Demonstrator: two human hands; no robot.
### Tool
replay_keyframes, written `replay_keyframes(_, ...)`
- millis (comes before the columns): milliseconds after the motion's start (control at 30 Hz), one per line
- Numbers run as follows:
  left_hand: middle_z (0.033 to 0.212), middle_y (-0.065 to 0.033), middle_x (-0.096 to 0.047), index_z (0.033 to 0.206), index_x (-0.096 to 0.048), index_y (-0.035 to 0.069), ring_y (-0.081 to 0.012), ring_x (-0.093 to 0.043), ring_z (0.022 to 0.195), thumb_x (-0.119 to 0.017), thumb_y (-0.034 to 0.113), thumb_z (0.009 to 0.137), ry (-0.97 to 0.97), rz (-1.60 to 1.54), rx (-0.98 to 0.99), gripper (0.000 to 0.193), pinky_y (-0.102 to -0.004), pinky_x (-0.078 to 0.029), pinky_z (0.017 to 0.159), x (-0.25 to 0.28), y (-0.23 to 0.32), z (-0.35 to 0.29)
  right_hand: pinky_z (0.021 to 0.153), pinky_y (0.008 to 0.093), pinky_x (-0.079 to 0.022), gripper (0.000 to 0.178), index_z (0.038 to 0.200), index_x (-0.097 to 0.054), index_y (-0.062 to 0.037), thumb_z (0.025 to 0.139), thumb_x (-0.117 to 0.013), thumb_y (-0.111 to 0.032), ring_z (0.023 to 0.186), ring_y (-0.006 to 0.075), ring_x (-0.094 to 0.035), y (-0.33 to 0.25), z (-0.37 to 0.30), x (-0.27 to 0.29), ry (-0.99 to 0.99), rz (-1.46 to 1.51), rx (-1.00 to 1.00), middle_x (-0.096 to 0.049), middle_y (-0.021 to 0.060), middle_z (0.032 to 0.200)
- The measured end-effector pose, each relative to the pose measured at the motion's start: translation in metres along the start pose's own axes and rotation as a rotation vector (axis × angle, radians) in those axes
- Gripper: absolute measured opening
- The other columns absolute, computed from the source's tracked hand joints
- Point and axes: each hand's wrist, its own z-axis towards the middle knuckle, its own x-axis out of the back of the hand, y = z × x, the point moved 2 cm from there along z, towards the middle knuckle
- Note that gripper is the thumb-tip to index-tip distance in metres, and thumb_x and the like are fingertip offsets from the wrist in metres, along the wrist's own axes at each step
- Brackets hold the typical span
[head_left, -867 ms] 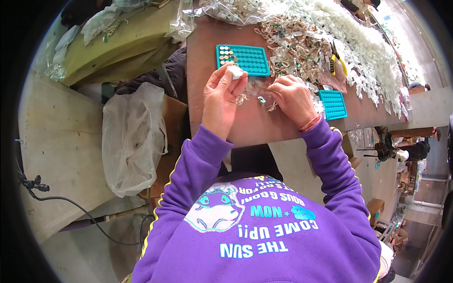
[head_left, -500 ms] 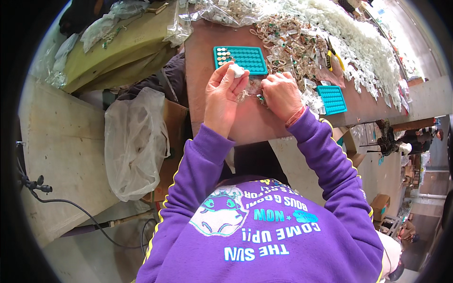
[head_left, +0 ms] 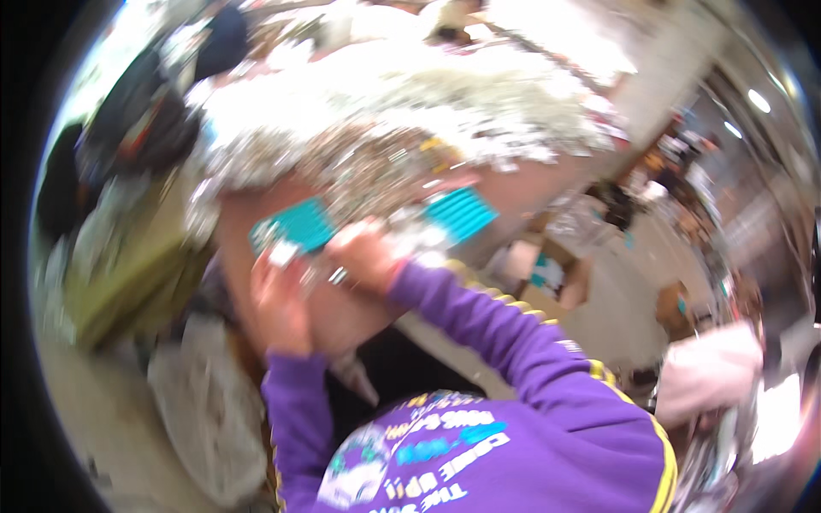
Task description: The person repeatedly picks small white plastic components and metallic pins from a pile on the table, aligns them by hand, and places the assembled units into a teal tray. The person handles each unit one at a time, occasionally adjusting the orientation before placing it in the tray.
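Note:
Motion blurs the whole view. My left hand [head_left: 282,308] is raised over the near left part of the brown table, its fingertips closed on a small white piece [head_left: 283,253]. To its right, my right hand [head_left: 366,256] is closed in a pinch. A small shiny bit [head_left: 339,275] shows just below its fingers; whether it is held is too smeared to tell. Right beyond both hands lies a teal tray [head_left: 306,224] with rows of pockets, several small pale round parts sitting at its left end.
A second teal tray [head_left: 462,215] lies to the right, near loose white pieces. Behind are a heap of brownish cords [head_left: 368,162], a yellow-handled tool [head_left: 440,154] and a large white pile [head_left: 428,94]. A clear plastic bag [head_left: 205,402] hangs left; an open carton [head_left: 556,278] stands right.
My view has swung, so the table and trays appear turned and lower left. Both hands keep roughly their places by the near tray, the white piece still in the left.

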Motion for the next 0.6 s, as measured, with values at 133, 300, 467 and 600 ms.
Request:
replay_keyframes(133, 0.114, -0.0103, -0.060, 0.125, -0.049, 0.003, -0.0194, -0.060, 0.101, -0.055, 0.013, 0.096, 0.072, -0.010, 0.080, 0.031, -0.0315, -0.050, 0.092, 0.003, -0.004, -0.008, 0.073, 0.0430, -0.047, 0.012, 0.073, -0.062, -0.0072, 0.068, -0.063, -0.018, 0.076, 0.0292, -0.063, 0.005, -0.014, -0.004, 0.054, 0.275, 0.001, -0.062, 0.0114, 0.077)
replay_keyframes(300, 0.107, -0.0078, -0.062, 0.121, -0.053, 0.002, -0.0150, -0.061, 0.096, -0.056, 0.020, 0.096, 0.069, -0.085, 0.136, 0.030, -0.0270, -0.053, 0.087, 0.010, -0.009, 0.000, 0.078, 0.0376, -0.043, 0.011, 0.071, -0.059, -0.0100, 0.073, -0.062, -0.021, 0.081, 0.0232, -0.060, 0.021, -0.011, -0.008, 0.160, 0.391, 0.078, -0.059, 0.0051, 0.075)
replay_keyframes(467, 0.103, -0.0066, -0.064, 0.119, -0.056, 0.002, -0.0128, -0.061, 0.092, -0.056, 0.022, 0.097, 0.075, -0.130, 0.195, 0.030, -0.0256, -0.053, 0.085, 0.018, -0.010, 0.005, 0.078, 0.0352, -0.043, 0.009, 0.069, -0.058, -0.0125, 0.073, -0.062, -0.019, 0.079, 0.0210, -0.058, 0.026, -0.002, -0.005, 0.195, 0.468, 0.146, -0.058, 0.0024, 0.071)
replay_keyframes(600, 0.103, -0.0063, -0.064, 0.118, -0.056, 0.003, -0.0120, -0.061, 0.090, -0.057, 0.023, 0.096, 0.061, -0.122, 0.190, 0.030, -0.0247, -0.054, 0.083, 0.019, -0.011, 0.005, 0.068, 0.0402, -0.048, 0.007, 0.074, -0.058, -0.0099, 0.074, -0.062, -0.015, 0.074, 0.0275, -0.061, 0.029, 0.003, 0.002, 0.178, 0.592, 0.157, -0.058, 0.0059, 0.074)
